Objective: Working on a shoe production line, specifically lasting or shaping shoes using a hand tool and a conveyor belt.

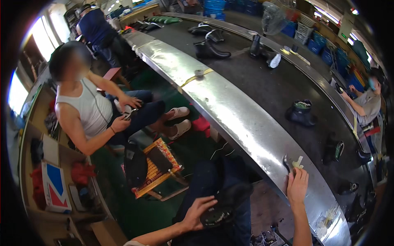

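Observation:
My left hand (198,214) is closed on a black boot (233,201) held over my lap. The boot lies tilted, and a dark oval end with pale specks faces up beside my fingers. My right hand (298,186) rests on the shiny metal ledge (246,133) at the belt's near side. Its fingers are curled at the lower end of a metal tool with a dark curved head (286,162); the rest of the tool is hidden by the hand. Just beyond the fingertips lies a small pale yellow piece (298,162).
A dark conveyor belt (262,88) carries several black boots (301,112). At left, a seated co-worker (86,106) handles a shoe near a wooden stool (158,168) and shelving. Another person (369,102) works across the belt. A small round metal object (199,73) sits on the ledge.

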The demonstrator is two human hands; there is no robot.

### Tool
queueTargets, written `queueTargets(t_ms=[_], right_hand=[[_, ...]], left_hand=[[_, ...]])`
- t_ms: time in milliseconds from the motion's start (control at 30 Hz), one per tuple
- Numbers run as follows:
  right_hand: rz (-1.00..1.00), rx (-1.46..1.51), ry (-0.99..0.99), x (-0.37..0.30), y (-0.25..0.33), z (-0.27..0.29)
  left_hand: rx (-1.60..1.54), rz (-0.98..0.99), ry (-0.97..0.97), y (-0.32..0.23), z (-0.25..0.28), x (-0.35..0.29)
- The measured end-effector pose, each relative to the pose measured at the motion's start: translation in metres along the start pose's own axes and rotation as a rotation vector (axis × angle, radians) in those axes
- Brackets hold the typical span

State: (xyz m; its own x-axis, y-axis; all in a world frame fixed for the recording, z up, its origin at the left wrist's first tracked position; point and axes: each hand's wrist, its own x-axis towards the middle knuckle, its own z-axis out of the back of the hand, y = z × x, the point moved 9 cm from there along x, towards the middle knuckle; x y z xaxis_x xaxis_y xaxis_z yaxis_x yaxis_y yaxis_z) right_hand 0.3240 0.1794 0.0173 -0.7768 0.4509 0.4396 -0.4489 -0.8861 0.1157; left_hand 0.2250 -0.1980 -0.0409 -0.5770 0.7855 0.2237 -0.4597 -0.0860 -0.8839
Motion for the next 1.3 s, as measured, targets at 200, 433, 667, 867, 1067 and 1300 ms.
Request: queueTargets(t_ms=[200, 433, 667, 867, 1067, 1300], right_hand=[[-0.756, 0.823, 0.484, -0.021, -0.002, -0.031], [-0.548, 0.889, 0.388, -0.079, 0.109, -0.034], [-0.661, 1.007, 0.398, -0.127, 0.115, -0.069], [-0.572, 1.113, 0.593, -0.109, 0.16, -0.06], [-0.739, 1.139, 0.538, -0.109, 0.114, -0.075], [-0.021, 0.659, 0.782, -0.095, 0.16, 0.015]], left_hand=[[0.039, 0.072, 0.399, 0.017, -0.002, -0.017], [-0.334, 0.226, 0.498, 0.039, -0.005, 0.005], [-0.618, 0.667, -0.087, 0.107, -0.099, 0.021], [-0.61, 0.901, -0.157, 0.12, -0.077, 0.016], [-0.956, 0.887, -0.338, 0.157, -0.067, 0.03], [-0.848, 1.056, -0.354, 0.152, -0.067, 0.035]])
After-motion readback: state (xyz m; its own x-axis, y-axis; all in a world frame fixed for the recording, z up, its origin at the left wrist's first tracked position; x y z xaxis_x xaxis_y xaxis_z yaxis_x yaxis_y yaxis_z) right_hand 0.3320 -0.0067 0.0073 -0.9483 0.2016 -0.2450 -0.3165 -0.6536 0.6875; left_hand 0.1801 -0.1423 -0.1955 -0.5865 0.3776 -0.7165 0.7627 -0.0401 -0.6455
